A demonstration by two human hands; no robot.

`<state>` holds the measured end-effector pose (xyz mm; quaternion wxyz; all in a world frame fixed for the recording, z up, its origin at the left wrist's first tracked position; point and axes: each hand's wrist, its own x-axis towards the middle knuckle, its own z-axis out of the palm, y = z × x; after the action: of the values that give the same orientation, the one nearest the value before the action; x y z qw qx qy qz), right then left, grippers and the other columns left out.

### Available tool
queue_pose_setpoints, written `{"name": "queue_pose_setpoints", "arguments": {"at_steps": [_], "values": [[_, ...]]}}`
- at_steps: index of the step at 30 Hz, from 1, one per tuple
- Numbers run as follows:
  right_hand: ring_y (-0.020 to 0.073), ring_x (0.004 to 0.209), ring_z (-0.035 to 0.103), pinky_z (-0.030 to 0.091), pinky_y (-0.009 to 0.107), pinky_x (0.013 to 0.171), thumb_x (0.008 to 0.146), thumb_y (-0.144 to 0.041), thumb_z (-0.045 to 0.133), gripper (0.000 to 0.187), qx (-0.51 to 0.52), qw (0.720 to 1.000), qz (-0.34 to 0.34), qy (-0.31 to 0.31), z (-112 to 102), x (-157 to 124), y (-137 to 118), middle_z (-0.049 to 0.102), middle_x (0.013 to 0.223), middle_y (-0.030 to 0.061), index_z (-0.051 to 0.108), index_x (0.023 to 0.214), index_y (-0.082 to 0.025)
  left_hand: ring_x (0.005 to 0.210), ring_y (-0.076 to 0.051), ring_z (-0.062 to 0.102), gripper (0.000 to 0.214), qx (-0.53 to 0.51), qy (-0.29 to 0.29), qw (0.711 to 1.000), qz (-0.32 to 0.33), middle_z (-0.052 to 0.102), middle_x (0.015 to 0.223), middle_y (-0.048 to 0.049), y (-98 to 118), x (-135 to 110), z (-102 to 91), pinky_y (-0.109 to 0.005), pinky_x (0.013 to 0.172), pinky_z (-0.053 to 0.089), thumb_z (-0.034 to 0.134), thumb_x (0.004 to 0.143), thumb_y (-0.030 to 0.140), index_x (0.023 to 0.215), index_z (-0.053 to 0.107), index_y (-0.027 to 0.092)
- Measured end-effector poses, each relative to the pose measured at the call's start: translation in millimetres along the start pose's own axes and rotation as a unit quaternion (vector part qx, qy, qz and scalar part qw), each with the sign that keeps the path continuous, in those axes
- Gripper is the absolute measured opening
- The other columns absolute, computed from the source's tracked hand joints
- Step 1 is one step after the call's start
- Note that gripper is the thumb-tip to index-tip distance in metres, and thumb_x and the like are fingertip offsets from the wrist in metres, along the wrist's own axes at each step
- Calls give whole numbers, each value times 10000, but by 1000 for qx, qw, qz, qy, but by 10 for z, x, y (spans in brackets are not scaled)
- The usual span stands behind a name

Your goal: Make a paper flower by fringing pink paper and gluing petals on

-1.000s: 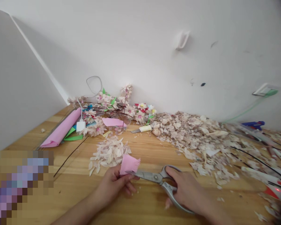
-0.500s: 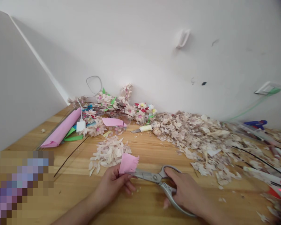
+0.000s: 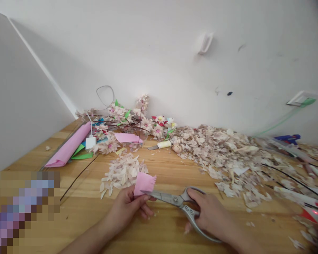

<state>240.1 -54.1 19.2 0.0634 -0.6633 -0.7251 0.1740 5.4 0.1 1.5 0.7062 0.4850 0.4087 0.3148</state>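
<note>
Between thumb and fingers, my left hand [image 3: 132, 204] pinches a small piece of pink crepe paper [image 3: 145, 183] near its lower edge. Short cuts fringe the paper's right side. My right hand [image 3: 209, 215] is closed round the handles of grey metal scissors [image 3: 172, 199], fingers through the loops. The blades point left and lie against the lower part of the pink paper, close to my left thumb. Just behind the paper is a small heap of pale dried petals [image 3: 123, 171].
A large pile of papery husks [image 3: 217, 151] spreads along the wall. Handmade flowers [image 3: 122, 116], a pink paper roll [image 3: 70, 144] and a white charger [image 3: 90, 142] sit at back left. A utility knife [image 3: 160, 145] lies mid-table; a blue glue gun [image 3: 287, 139] is far right.
The scissor tips have shifted slightly left and up across the pink paper. Both hands stay in nearly the same place, and the view has moved a little.
</note>
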Motion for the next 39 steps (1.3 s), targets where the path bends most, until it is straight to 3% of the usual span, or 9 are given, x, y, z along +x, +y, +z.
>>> {"name": "queue_pose_setpoints", "arguments": {"at_steps": [11, 18, 24, 39], "values": [[237, 694, 608, 361, 261, 551, 594, -494, 687, 366, -31, 999, -8, 4, -12, 6, 26, 661, 769, 9, 511, 783, -235, 485, -163, 634, 361, -6, -10, 1000, 0, 690, 552, -14, -21, 7, -19, -257, 485, 483, 693, 588, 474, 721, 640, 142], [252, 782, 582, 388, 285, 647, 466, -508, 767, 571, -34, 999, -19, 5, 20, 21, 58, 633, 877, 36, 510, 881, -212, 437, -136, 609, 308, -11, -9, 1000, 2, 701, 521, -9, -43, 16, -37, -232, 467, 473, 684, 625, 435, 720, 623, 149], [238, 762, 582, 381, 278, 621, 581, -495, 694, 438, -13, 1000, -23, -6, 34, 16, 15, 637, 851, 26, 502, 862, -220, 454, -139, 621, 303, -18, -16, 1000, 5, 700, 513, -4, -64, 18, -39, -224, 465, 475, 684, 625, 434, 701, 636, 144], [225, 681, 589, 321, 245, 536, 532, -548, 718, 479, -13, 1000, -20, -17, 35, 16, 5, 640, 771, 6, 484, 804, -231, 447, -129, 621, 312, -31, -22, 999, 8, 696, 511, 5, -56, 18, -35, -210, 449, 477, 711, 586, 437, 678, 639, 148]]}}
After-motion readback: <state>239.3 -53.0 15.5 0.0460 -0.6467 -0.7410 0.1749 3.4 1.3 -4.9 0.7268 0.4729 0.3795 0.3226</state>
